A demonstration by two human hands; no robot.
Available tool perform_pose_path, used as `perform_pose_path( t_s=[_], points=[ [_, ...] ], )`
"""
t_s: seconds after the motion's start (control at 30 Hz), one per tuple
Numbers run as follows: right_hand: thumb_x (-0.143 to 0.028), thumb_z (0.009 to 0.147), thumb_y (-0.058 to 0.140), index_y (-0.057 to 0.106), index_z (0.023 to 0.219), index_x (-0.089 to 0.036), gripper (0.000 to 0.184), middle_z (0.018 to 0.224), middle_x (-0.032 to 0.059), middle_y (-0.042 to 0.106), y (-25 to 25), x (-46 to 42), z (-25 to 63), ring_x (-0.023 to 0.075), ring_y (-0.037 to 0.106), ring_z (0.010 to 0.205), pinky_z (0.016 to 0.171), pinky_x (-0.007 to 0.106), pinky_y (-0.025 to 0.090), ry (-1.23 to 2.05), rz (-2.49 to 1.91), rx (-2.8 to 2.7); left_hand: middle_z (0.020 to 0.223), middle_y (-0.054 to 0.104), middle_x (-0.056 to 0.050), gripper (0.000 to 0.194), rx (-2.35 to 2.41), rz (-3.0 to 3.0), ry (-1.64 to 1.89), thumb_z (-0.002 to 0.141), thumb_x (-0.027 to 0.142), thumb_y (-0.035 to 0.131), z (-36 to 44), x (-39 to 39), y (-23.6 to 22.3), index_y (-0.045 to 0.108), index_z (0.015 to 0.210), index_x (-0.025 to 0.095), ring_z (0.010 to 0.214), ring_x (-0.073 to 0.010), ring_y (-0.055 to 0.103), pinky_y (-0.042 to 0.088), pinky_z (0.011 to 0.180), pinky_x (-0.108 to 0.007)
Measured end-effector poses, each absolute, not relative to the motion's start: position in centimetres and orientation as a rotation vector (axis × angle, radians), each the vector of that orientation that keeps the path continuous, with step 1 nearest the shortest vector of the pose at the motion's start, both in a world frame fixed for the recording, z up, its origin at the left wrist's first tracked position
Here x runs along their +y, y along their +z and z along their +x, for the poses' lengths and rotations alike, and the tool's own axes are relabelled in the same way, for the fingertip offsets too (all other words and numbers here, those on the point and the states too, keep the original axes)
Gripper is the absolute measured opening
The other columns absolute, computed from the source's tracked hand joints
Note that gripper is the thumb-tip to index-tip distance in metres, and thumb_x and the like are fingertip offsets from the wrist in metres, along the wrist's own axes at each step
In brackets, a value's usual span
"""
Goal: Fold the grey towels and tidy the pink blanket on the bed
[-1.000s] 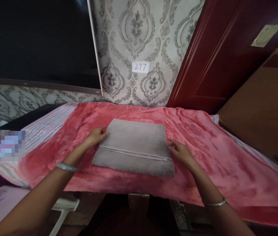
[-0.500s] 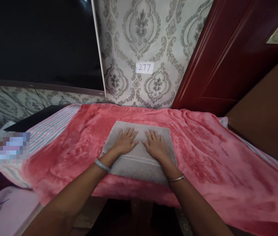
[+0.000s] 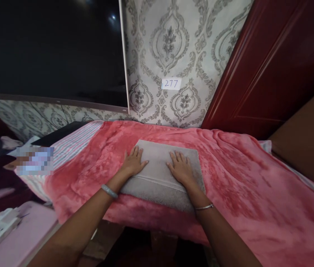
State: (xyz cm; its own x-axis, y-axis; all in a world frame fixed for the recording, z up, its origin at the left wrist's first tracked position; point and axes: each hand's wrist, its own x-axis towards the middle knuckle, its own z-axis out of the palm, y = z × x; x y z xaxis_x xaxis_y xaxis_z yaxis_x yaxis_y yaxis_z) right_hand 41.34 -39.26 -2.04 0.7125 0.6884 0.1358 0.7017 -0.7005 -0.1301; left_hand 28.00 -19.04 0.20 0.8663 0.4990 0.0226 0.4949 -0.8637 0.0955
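Both left hand and right hand lie flat on the gray cloth, each grip spread apart.

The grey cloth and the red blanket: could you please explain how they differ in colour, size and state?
The grey cloth is dull grey, while the red blanket is pinkish red. The grey cloth covers much less area than the red blanket. The grey cloth lies folded beneath the left hand and right hand; the red blanket is spread out, wrinkled. Both look like soft fabric.

Blk screen against grey-patterned wall w/ "277" label, dk-red panelling to R.
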Motion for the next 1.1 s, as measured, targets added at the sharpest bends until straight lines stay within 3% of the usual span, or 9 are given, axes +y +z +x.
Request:
perform_pose_path(
  t_s=[0.17, 0.33, 0.6, 0.7, 0.87, 1.1],
  points=[
    [-0.045, 0.105, 0.037, 0.035, 0.16, -0.021, 0.059, 0.166, 0.0128, 0.029, -0.3, -38.7, 42.3, 0.0306, 0.026, 0.152, 0.121, 0.056, 0.022, 0.012, -2.734, -1.121, 0.165, 0.033, -0.019, 0.061, 0.779, 2.996, 0.091, 0.098, 0.051, 0.039, 29.0, -17.3, 2.7, 0.048, 0.148, 0.017, 0.156, -0.0368, 0.021, 0.012, 0.122, -0.068],
    [-0.047, 0.105, 0.035, 0.038, 0.158, -0.021, 0.059, 0.163, 0.015, 0.034, 2.5, -37.3, 44.9, 0.0319, 0.029, 0.151, 0.119, 0.057, 0.025, -0.114, -2.706, -0.983, 0.167, 0.032, -0.011, 0.059, 0.625, 3.001, 0.119, 0.099, 0.047, 0.04, 34.0, -16.7, 4.2, 0.041, 0.154, 0.025, 0.156, -0.0302, 0.024, 0.011, 0.126, -0.059],
    [-0.05, 0.106, 0.035, 0.047, 0.154, -0.023, 0.056, 0.159, 0.012, 0.043, -1.5, -37.8, 46.4, 0.0348, 0.032, 0.148, 0.117, 0.058, 0.024, -0.171, -2.769, -0.932, 0.161, 0.042, -0.017, 0.066, 0.893, 2.893, 0.18, 0.099, 0.054, 0.031, 36.3, -16.6, 0.8, 0.045, 0.152, 0.017, 0.15, -0.0378, 0.033, 0.037, 0.115, -0.059],
    [-0.051, 0.106, 0.033, 0.047, 0.154, -0.024, 0.056, 0.159, 0.011, 0.043, -1.9, -37.9, 46.6, 0.0349, 0.033, 0.147, 0.117, 0.058, 0.024, -0.171, -2.755, -0.928, 0.159, 0.043, -0.018, 0.066, 0.933, 2.877, 0.208, 0.099, 0.053, 0.032, 36.2, -16.6, 0.7, 0.046, 0.15, 0.014, 0.148, -0.036, 0.037, 0.039, 0.114, -0.054],
    [-0.051, 0.106, 0.033, 0.049, 0.152, -0.023, 0.056, 0.157, 0.0122, 0.045, -1.5, -37.9, 46.6, 0.0349, 0.035, 0.145, 0.117, 0.057, 0.024, -0.189, -2.74, -0.936, 0.143, 0.058, -0.02, 0.054, 0.991, 2.889, 0.307, 0.101, 0.038, 0.028, 35.9, -17.3, 1.3, 0.059, 0.135, 0.011, 0.134, -0.0324, 0.052, 0.043, 0.108, -0.048],
    [-0.05, 0.107, 0.033, 0.048, 0.152, -0.022, 0.056, 0.158, 0.0115, 0.044, -0.9, -38.1, 46.2, 0.0333, 0.034, 0.146, 0.118, 0.055, 0.024, -0.15, -2.748, -0.935, 0.142, 0.058, -0.024, 0.05, 0.899, 2.995, 0.312, 0.101, 0.04, 0.035, 34.3, -18.9, 2.2, 0.064, 0.128, 0.01, 0.142, -0.037, 0.042, 0.025, 0.118, -0.061]
  ],
)
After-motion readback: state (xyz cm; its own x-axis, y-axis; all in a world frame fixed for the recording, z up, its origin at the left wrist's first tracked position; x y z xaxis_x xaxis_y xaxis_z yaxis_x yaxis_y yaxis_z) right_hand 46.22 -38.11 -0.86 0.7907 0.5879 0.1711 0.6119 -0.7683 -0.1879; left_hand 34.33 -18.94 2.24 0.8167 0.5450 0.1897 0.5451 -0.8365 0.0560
